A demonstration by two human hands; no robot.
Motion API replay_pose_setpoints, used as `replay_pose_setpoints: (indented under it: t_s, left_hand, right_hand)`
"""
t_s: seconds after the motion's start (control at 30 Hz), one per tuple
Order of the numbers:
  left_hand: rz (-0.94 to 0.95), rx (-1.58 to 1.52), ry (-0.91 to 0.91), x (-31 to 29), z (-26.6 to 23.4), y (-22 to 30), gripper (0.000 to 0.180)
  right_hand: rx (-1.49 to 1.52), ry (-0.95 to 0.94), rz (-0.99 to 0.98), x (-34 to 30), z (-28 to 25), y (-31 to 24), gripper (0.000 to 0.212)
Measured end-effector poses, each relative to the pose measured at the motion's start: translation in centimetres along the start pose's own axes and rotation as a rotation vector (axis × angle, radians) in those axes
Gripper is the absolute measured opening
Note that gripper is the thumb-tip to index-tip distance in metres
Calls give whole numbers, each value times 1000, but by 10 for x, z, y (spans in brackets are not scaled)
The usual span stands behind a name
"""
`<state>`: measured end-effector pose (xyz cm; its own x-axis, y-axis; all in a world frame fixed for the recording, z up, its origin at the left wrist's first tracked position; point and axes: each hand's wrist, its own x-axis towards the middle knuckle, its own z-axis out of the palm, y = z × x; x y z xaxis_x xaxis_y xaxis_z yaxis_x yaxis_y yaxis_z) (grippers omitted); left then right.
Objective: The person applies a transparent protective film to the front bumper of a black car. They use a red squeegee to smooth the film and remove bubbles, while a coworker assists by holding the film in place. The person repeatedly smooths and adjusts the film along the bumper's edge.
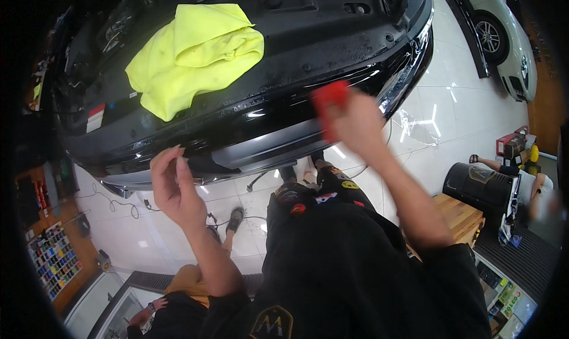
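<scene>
My right hand (361,125) is wrapped round a flat red squeegee (329,109), both blurred by motion, over the glossy black front bumper (267,121) of a car. Left of it, my left hand (173,188) is raised at the bumper's lower edge, thumb and fingers pinched together. Whatever thin thing those fingertips hold, if anything, does not show. A crumpled neon-yellow cloth (198,57) lies on the black plastic cover (320,39) behind the bumper. On the left end of that cover rests a small red-and-white card-like tool (95,118).
Another person (172,306) is close behind at lower left; a further person (533,191) is at far right. A black drum (477,182) and wooden box (456,214) stand at right. Cables (124,205) trail over the white tiled floor (468,116). A white car (510,42) stands upper right.
</scene>
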<state>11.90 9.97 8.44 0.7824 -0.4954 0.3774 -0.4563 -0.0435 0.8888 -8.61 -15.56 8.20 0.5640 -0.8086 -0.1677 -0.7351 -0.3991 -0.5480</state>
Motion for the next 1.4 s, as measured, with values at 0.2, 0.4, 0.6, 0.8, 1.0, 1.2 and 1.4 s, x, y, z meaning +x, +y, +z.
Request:
replay_pose_setpoints:
  t_s: [0.2, 0.4, 0.6, 0.8, 1.0, 1.2, 1.4]
  left_hand:
    - [-13, -78, -45, 2, 12, -12, 18]
    - [49, -1, -148, 14, 22, -3, 17]
    - [283, 232, -437, 43, 101, 11, 12]
    - [401, 541, -618, 52, 179, 10, 13]
    - [361, 598, -760, 60, 186, 14, 10]
    - [315, 591, -885, 75, 185, 22, 10]
    - [327, 592, -913, 80, 185, 20, 7]
  right_hand:
    - [-99, -78, -95, -15, 14, -57, 22]
    - [98, -87, 226, 7, -38, -10, 22]
    - [-319, 218, -285, -32, -39, 12, 36]
    - [-251, 252, -483, -53, 16, 1, 47]
    - [-209, 295, -498, -57, 22, 22, 50]
    - [-260, 414, -658, -36, 24, 32, 58]
    - [-283, 434, -669, -26, 30, 30, 62]
